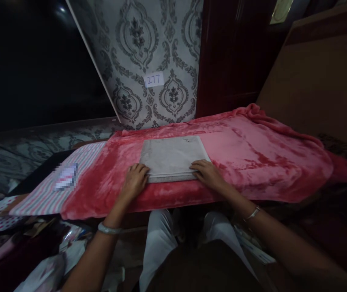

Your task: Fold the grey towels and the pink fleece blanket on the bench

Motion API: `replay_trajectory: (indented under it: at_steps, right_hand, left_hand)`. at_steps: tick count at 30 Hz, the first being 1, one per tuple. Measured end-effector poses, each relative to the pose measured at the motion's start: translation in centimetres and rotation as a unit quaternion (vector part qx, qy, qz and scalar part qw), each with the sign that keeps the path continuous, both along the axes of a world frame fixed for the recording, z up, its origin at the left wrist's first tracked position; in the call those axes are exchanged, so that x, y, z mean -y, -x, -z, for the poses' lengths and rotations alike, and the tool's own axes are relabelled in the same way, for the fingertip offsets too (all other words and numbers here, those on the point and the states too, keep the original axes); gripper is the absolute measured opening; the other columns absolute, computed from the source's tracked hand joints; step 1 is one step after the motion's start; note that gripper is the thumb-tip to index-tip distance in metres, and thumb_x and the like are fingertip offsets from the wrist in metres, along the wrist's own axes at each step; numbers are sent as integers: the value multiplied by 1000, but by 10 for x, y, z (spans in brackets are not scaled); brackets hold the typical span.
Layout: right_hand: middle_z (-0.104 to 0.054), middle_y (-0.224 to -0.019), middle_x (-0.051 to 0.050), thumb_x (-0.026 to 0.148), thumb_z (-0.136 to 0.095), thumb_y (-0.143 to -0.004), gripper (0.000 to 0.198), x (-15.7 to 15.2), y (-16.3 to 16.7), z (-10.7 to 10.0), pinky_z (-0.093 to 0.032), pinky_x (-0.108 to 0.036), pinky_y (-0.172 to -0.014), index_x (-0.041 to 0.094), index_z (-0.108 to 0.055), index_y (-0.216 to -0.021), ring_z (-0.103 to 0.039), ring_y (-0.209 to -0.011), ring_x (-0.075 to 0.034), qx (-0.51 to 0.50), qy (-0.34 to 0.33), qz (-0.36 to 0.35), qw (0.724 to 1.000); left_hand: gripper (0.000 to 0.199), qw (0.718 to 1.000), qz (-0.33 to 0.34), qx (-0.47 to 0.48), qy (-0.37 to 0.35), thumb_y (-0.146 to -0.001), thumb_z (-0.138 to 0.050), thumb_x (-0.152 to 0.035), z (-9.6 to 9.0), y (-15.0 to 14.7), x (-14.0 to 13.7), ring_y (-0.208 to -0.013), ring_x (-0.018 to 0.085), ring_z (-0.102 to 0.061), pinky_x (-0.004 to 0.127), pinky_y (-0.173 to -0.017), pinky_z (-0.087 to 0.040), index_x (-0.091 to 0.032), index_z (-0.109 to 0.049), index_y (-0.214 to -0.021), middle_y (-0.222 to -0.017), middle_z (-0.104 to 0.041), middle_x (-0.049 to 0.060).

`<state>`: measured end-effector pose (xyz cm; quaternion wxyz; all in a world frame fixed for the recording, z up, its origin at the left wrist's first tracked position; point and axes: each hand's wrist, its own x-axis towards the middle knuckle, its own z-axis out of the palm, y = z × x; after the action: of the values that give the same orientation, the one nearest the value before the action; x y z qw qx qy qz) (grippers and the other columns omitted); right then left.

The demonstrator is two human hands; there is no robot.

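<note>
A folded grey cloth [173, 156] lies flat as a rough rectangle, its layered edge facing me. My left hand [135, 178] is at its near left corner, fingers curled over the edge. At the near right corner, my right hand [208, 172] has its fingertips on top of the cloth and grips the side. The undersides of both hands and my right thumb are hard to make out. Beneath the cloth spreads a plush red-pink blanket [252, 150].
A striped cloth [44, 192] covers the left end, with a blurred small item [65, 177] on it. A dark screen [39, 61] stands behind at left. A large cardboard box [319, 77] is at right. Bags and clothes [48, 267] lie low at left.
</note>
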<state>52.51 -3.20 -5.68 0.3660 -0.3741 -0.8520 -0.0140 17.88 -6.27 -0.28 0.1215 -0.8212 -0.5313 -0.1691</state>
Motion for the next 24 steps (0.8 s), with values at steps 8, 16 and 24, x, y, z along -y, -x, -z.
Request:
replay_trajectory:
  at_steps: [8,16,24]
  right_hand:
    - [-66,-90,-9,11,-49,-97,23,5,6,-2,-45,-35,-77,19,-70,-93,-56,-88,-22,48,-75,37,995]
    - [-64,-88,-9,16,-48,-100,24,19,9,14,-39,-35,-74,20,-71,-93,-52,-86,-23,72,-95,58,991]
    - [-67,-96,-9,24,-48,-100,27,24,-19,12,-45,-40,-83,24,-75,-97,-57,-92,-24,21,-39,88,995]
  left_hand:
    - [28,998,39,-43,-27,-95,-47,-16,8,8,-8,-96,26,-58,41,-83,-46,-20,-73,-104,-102,-71,11]
    - [32,998,50,-19,-17,-96,-42,-16,20,17,8,-96,25,-57,40,-83,-49,-21,-72,-103,-102,-69,11]
    - [26,992,33,113,-51,-95,-47,-29,25,21,10,-109,27,-58,45,-95,-50,-22,-72,-100,-114,-65,13]
